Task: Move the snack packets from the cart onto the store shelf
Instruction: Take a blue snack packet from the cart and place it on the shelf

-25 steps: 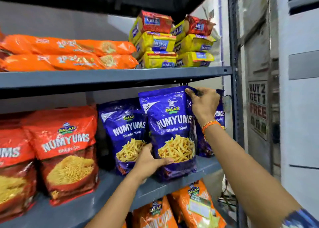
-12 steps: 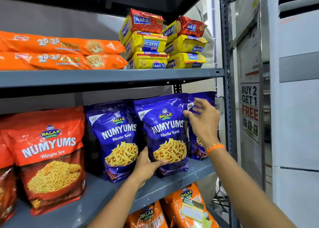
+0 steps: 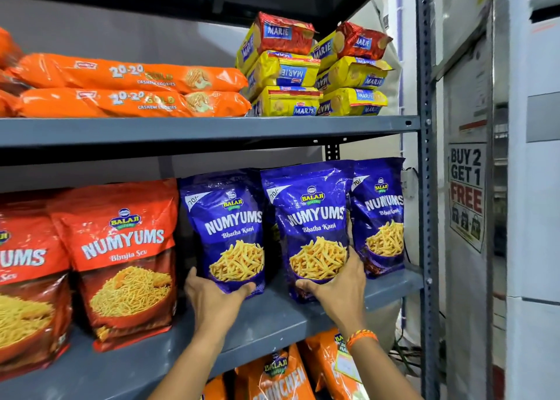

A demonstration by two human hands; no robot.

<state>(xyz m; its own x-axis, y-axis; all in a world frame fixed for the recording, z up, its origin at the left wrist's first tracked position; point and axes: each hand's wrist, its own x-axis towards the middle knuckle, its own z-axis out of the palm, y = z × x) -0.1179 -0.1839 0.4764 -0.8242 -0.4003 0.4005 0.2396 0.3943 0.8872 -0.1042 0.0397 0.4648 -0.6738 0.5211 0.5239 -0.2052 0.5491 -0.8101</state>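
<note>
Three blue Numyums packets stand upright on the grey middle shelf (image 3: 272,317). My left hand (image 3: 212,296) grips the bottom of the left blue packet (image 3: 227,227), thumb across its lower front. My right hand (image 3: 339,287) holds the bottom right corner of the middle blue packet (image 3: 312,223). The third blue packet (image 3: 381,214) stands untouched at the right end, partly behind the middle one. The cart is out of sight.
Red Numyums packets (image 3: 121,254) stand to the left on the same shelf. The shelf above carries orange cookie rolls (image 3: 127,75) and stacked Marie biscuit packs (image 3: 285,72). Orange packets (image 3: 278,375) sit below. A grey upright post (image 3: 425,187) and an offer sign (image 3: 466,196) are on the right.
My left hand shifted from the middle blue packet to the bottom of the left one. My right hand dropped from the packets' tops to the middle packet's lower corner.
</note>
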